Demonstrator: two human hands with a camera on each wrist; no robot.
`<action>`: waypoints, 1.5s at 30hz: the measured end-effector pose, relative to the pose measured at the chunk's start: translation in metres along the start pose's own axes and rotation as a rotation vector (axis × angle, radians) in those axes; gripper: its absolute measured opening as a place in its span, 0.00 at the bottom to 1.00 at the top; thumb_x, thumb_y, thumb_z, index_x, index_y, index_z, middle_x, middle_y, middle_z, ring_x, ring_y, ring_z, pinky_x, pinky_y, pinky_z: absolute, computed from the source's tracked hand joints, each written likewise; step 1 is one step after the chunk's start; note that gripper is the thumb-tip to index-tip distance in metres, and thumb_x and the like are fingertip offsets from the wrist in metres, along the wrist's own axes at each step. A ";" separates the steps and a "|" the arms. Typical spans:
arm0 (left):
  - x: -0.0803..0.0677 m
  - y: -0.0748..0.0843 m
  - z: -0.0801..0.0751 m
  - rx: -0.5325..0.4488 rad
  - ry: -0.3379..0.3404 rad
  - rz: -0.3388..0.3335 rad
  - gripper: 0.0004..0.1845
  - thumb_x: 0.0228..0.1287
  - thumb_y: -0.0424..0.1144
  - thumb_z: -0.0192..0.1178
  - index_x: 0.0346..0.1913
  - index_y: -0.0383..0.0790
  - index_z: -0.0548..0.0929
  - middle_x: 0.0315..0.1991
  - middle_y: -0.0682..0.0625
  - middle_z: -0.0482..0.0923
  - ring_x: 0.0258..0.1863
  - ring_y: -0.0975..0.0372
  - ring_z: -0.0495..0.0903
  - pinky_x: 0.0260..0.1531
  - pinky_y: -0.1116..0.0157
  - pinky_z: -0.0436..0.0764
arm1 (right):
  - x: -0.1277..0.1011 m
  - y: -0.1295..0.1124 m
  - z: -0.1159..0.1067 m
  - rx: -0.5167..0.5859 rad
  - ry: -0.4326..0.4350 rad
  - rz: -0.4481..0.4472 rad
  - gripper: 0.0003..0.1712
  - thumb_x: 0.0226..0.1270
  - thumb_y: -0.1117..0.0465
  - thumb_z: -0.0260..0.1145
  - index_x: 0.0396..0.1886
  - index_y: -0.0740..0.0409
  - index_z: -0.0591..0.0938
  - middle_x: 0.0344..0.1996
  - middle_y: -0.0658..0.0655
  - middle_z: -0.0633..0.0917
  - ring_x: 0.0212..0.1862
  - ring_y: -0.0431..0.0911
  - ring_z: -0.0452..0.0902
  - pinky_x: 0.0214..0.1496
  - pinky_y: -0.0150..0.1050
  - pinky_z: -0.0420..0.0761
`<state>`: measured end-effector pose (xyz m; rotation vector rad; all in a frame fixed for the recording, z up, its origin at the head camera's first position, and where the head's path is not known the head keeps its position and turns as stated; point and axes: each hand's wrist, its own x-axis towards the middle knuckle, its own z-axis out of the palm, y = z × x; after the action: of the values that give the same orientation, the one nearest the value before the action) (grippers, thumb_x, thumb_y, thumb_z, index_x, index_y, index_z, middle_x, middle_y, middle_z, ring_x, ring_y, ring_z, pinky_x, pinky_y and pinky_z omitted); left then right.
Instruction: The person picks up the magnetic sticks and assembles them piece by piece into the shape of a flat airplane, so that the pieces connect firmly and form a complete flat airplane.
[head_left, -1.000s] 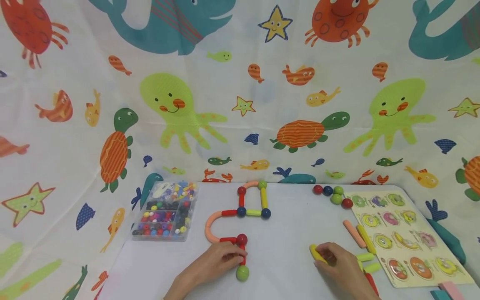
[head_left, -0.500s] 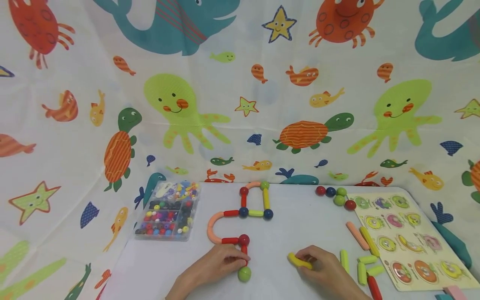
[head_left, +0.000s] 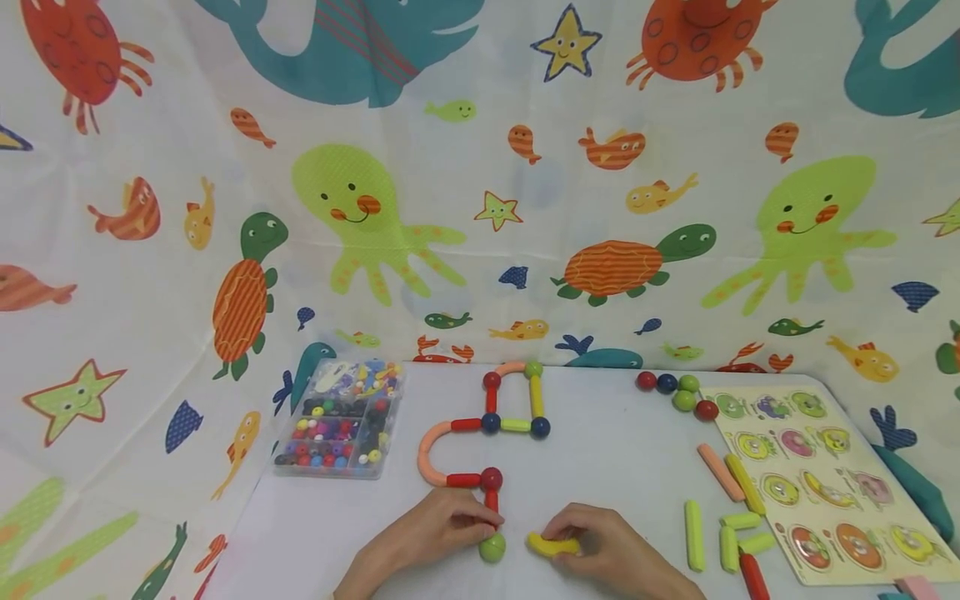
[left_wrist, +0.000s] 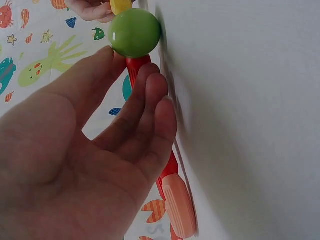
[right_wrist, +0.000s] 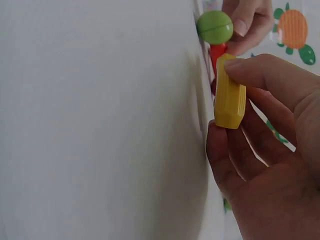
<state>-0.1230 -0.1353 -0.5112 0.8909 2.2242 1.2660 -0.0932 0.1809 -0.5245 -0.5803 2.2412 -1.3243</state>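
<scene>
My left hand (head_left: pixel 444 528) pinches a short red magnetic stick (head_left: pixel 491 498) just behind a green ball (head_left: pixel 492 547) at its near end. A red ball (head_left: pixel 491 478) joins that stick to a chain with a peach curved stick (head_left: pixel 430 454), leading up to a closed frame of sticks and balls. A yellow curved stick (head_left: pixel 551 546) is between the thumb and fingers of my right hand (head_left: pixel 600 546), a short gap to the right of the green ball. In the right wrist view, the yellow stick (right_wrist: pixel 230 95) overlaps the red stick below the green ball.
Right of my right hand lie loose sticks, among them a green stick (head_left: pixel 694 536) and a red stick (head_left: pixel 753 575). Several balls (head_left: pixel 685 401) sit at the back right beside a fruit puzzle board (head_left: pixel 765 479). A divided bead box (head_left: pixel 337 421) stands at the left.
My right hand has moved left with the yellow curved stick, from near the loose sticks to close beside the green ball. The left hand keeps its hold on the red stick.
</scene>
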 end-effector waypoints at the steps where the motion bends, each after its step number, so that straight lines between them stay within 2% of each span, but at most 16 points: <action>1: 0.000 0.000 0.000 0.003 0.000 0.004 0.15 0.71 0.47 0.63 0.56 0.51 0.88 0.33 0.62 0.82 0.33 0.73 0.76 0.39 0.73 0.80 | 0.002 -0.001 0.002 0.012 -0.018 0.003 0.12 0.67 0.50 0.71 0.50 0.37 0.85 0.45 0.41 0.86 0.45 0.36 0.79 0.51 0.25 0.78; 6: 0.000 0.001 0.000 -0.002 -0.004 0.008 0.15 0.70 0.47 0.64 0.56 0.51 0.88 0.34 0.59 0.82 0.32 0.73 0.75 0.39 0.74 0.79 | 0.009 -0.004 0.009 0.046 -0.088 -0.042 0.12 0.69 0.51 0.70 0.51 0.38 0.85 0.47 0.41 0.87 0.47 0.36 0.79 0.54 0.23 0.76; 12: 0.000 0.001 0.000 -0.005 -0.007 0.016 0.15 0.71 0.47 0.64 0.56 0.50 0.88 0.34 0.58 0.83 0.32 0.73 0.75 0.38 0.74 0.78 | 0.013 -0.007 0.014 0.062 -0.134 -0.099 0.13 0.70 0.52 0.69 0.52 0.39 0.85 0.49 0.40 0.86 0.49 0.34 0.80 0.56 0.24 0.76; 22: 0.000 0.001 0.000 0.004 -0.010 0.015 0.15 0.71 0.46 0.64 0.57 0.50 0.87 0.34 0.59 0.82 0.33 0.73 0.75 0.38 0.74 0.78 | 0.016 -0.009 0.017 0.057 -0.129 -0.094 0.12 0.70 0.53 0.69 0.51 0.38 0.85 0.48 0.40 0.86 0.48 0.34 0.80 0.56 0.25 0.77; 31: 0.001 0.002 -0.001 0.019 -0.009 0.022 0.15 0.71 0.46 0.64 0.57 0.50 0.87 0.35 0.60 0.83 0.33 0.74 0.75 0.37 0.74 0.78 | 0.016 -0.011 0.018 0.042 -0.088 -0.087 0.12 0.69 0.52 0.70 0.51 0.39 0.85 0.47 0.40 0.87 0.47 0.35 0.80 0.54 0.25 0.78; 35: 0.000 0.005 -0.003 0.027 0.004 0.005 0.14 0.70 0.46 0.64 0.56 0.51 0.88 0.35 0.61 0.83 0.34 0.74 0.76 0.39 0.74 0.78 | 0.013 -0.010 0.013 -0.009 -0.031 -0.087 0.13 0.68 0.50 0.71 0.52 0.38 0.85 0.47 0.41 0.86 0.48 0.36 0.79 0.54 0.28 0.78; 40: 0.000 0.009 -0.004 0.039 0.037 -0.015 0.14 0.70 0.46 0.65 0.55 0.52 0.88 0.38 0.63 0.83 0.36 0.74 0.76 0.41 0.73 0.79 | 0.005 -0.007 -0.007 -0.038 0.088 -0.021 0.15 0.68 0.46 0.70 0.53 0.38 0.85 0.48 0.43 0.87 0.50 0.40 0.79 0.55 0.31 0.77; 45: 0.002 0.011 -0.003 0.038 0.073 -0.007 0.15 0.69 0.48 0.65 0.56 0.50 0.87 0.40 0.65 0.84 0.38 0.74 0.77 0.43 0.72 0.80 | -0.003 0.002 -0.046 -0.018 0.301 0.084 0.17 0.68 0.47 0.70 0.53 0.45 0.85 0.49 0.47 0.87 0.50 0.40 0.80 0.55 0.29 0.78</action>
<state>-0.1223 -0.1313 -0.5003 0.8630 2.3127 1.2763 -0.1181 0.2152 -0.5061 -0.3045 2.4879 -1.4291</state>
